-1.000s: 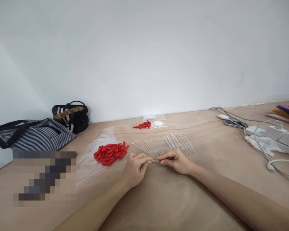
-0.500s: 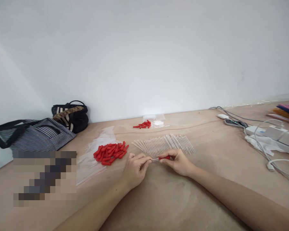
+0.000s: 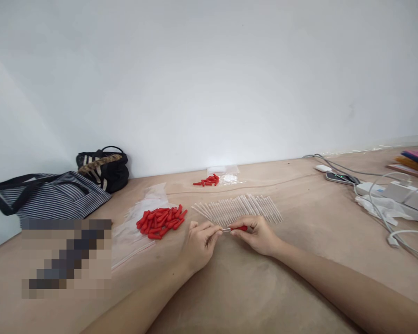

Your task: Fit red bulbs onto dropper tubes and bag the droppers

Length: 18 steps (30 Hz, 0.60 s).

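Your left grip [image 3: 202,246] pinches a thin clear tube [image 3: 226,229]. Your right grip [image 3: 257,235] pinches a red bulb [image 3: 238,228] at its end; how far on, I can't tell. The tube row [image 3: 242,208] on the counter [image 3: 209,297] has no bulbs on. The bulb pile [image 3: 162,221] is loose.

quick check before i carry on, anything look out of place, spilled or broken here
Nothing looks clearly spilled or broken. The leftmost clear tubes lie at a flatter slant than the rest of the row, so that end looks askew. A pixelated patch at front left hides what lies there.
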Motion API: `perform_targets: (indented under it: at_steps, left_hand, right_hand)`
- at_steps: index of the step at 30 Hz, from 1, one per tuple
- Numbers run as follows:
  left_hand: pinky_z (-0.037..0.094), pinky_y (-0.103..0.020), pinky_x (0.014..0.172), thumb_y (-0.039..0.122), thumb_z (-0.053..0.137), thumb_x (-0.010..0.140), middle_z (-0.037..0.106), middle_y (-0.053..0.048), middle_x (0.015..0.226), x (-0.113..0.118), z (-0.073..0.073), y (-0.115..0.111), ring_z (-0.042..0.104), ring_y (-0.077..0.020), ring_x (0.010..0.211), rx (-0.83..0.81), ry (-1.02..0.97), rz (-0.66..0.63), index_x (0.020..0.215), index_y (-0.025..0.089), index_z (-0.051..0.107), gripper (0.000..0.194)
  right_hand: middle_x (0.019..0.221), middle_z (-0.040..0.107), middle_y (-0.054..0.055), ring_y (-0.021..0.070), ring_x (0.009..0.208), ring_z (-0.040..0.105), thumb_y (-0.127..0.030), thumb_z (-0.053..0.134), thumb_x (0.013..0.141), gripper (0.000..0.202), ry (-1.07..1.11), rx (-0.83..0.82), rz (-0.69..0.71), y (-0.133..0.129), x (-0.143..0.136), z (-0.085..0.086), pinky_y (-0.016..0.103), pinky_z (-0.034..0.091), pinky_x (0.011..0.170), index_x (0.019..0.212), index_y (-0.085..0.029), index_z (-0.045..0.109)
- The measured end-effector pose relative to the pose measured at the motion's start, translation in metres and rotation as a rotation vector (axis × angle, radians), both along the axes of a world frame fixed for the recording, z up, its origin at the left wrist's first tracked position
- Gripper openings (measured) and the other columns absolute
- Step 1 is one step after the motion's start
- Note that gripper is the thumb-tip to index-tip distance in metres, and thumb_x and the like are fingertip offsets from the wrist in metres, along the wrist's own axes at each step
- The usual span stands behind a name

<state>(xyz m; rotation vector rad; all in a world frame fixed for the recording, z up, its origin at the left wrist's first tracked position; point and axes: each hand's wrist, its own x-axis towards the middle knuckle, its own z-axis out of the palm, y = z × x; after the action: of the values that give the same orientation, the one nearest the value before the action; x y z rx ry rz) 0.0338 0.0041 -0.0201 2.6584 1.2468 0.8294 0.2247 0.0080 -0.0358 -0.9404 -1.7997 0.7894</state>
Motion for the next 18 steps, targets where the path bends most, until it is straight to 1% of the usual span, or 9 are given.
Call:
perform_targets:
  at_steps: [4,8,9,14,18]
  left_hand:
    - [0.027,-0.031,0.066,0.026,0.040,0.087,0.066,-0.001,0.075,0.0000,-0.0011,0.0000,0.057,-0.0145,0.070,0.016,0.001,-0.004,0.088,0.023,0.064,0.024]
    - [0.027,-0.031,0.067,0.026,0.040,0.088,0.066,-0.001,0.076,-0.0013,-0.0008,0.0007,0.057,-0.0147,0.071,0.012,0.005,0.006,0.088,0.023,0.063,0.023]
    - [0.026,-0.031,0.067,0.026,0.040,0.088,0.066,-0.001,0.076,-0.0015,-0.0006,0.0008,0.057,-0.0145,0.071,0.010,0.003,0.007,0.088,0.023,0.063,0.023]
    - [0.026,-0.031,0.066,0.025,0.041,0.087,0.065,0.000,0.073,-0.0016,-0.0007,-0.0006,0.057,-0.0138,0.069,0.019,-0.008,0.003,0.086,0.022,0.063,0.022]
    - [0.027,-0.031,0.067,0.027,0.040,0.088,0.065,-0.001,0.072,-0.0006,-0.0026,-0.0020,0.056,-0.0138,0.068,0.035,-0.026,0.014,0.086,0.022,0.063,0.024]
  right_hand:
    - [0.080,0.068,0.004,0.0154,0.072,0.063,-0.029,0.060,0.071,0.015,0.018,-0.060,0.030,-0.0001,-0.0011,-0.0014,0.029,0.050,0.068,0.082,-0.021,0.068]
    - [0.088,0.067,0.006,0.0168,0.080,0.063,-0.033,0.065,0.067,0.032,0.103,-0.168,0.045,0.0015,0.0016,-0.0062,0.032,0.050,0.075,0.096,-0.018,0.063]
    - [0.087,0.067,0.006,0.0166,0.079,0.063,-0.032,0.066,0.066,0.033,0.099,-0.181,0.035,0.0020,0.0025,-0.0073,0.032,0.050,0.074,0.096,-0.018,0.063]
    - [0.076,0.067,0.004,0.0146,0.069,0.061,-0.032,0.064,0.068,0.019,0.055,-0.175,0.005,0.0024,0.0017,-0.0090,0.029,0.049,0.066,0.080,-0.017,0.065]
    - [0.072,0.068,0.003,0.0142,0.066,0.061,-0.034,0.063,0.068,0.019,0.106,-0.177,-0.011,0.0009,-0.0041,-0.0079,0.027,0.049,0.062,0.077,-0.017,0.066]
